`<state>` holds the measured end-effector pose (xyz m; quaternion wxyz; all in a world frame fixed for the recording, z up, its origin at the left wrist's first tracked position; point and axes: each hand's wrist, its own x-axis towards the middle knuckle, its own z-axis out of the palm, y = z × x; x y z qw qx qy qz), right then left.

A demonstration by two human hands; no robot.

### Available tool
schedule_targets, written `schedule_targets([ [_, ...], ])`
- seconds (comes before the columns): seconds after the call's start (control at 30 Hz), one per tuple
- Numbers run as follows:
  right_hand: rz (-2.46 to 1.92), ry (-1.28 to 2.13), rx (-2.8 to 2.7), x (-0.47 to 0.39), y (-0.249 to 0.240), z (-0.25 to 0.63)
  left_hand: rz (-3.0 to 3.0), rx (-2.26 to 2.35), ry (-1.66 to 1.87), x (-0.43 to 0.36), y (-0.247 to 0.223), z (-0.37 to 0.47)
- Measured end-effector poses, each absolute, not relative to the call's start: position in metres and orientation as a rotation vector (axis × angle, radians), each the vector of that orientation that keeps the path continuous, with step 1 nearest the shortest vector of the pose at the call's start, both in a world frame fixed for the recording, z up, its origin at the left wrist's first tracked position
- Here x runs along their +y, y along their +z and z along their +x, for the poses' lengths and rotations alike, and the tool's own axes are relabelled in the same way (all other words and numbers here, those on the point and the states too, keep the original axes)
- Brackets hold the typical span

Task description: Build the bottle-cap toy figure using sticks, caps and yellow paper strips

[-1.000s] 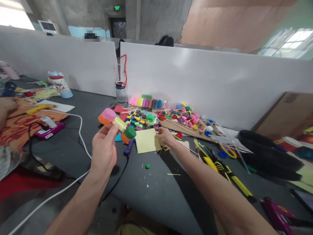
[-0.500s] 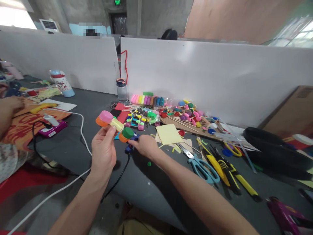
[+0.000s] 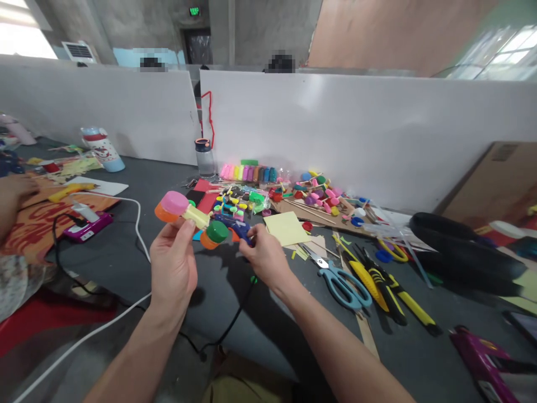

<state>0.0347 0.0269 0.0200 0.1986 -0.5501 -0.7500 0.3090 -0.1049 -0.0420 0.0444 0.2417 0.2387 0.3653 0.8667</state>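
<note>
Between the fingers and thumb of my left hand (image 3: 174,263) is a small bottle-cap model (image 3: 196,215): a pale yellow middle piece with pink and orange caps at its far left end and green and orange caps at its right end. My right hand (image 3: 267,257) is wrapped round a dark blue glue gun (image 3: 237,225), just right of the green cap. The gun's front end points left, partly behind that cap; I cannot tell whether they touch. Its black cord (image 3: 239,310) hangs below. Yellow paper (image 3: 286,228) and blue-handled scissors (image 3: 342,282) lie right of my right hand.
Coloured caps and sticks (image 3: 323,196) crowd the table's back along a white partition (image 3: 356,123). Pliers and a cutter (image 3: 380,282) lie at right, near a black pan-like object (image 3: 465,252). A white cable (image 3: 140,224) runs at left, beside a purple power strip (image 3: 88,226) and another person's hand (image 3: 14,193).
My right hand has drawn back to the right and turned, so the blue glue gun shows in its grip. The cord has swung right. My left hand still holds the bottle-cap model.
</note>
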Motion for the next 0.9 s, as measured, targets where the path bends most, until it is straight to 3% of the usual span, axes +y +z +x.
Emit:
schedule_targets([
  [0.4,-1.269,1.076,-1.544,0.004,0.037,0.16,0.756,1.006,2.14,-0.013,0.044,-0.058],
  [0.67,-1.282,0.871,-1.4,-0.008,0.02,0.193,0.888,1.093,1.956,0.011,0.02,-0.026],
  [0.9,-1.415,0.999,-1.323,-0.02,0.004,0.194,0.949,1.257,1.815,0.013,-0.003,-0.027],
])
